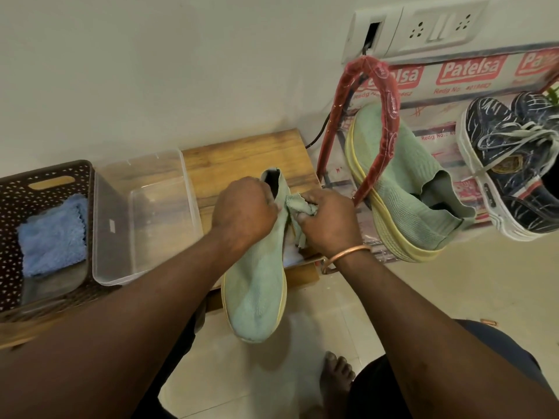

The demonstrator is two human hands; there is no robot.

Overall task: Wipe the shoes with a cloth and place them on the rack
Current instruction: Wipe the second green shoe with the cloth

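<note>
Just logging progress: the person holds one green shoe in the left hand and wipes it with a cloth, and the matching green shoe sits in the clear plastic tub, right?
Not quite. The head view shows the matching green shoe on the rack; the clear plastic tub holds no shoe.

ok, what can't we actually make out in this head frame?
Head view only:
- Green cloth: mostly hidden inside the right hand.
- Held green shoe: collar covered by the left hand; sole faces away.
- Rack: cut off by the right edge.
- Dark sneakers: partly cut off by the same edge.
</note>
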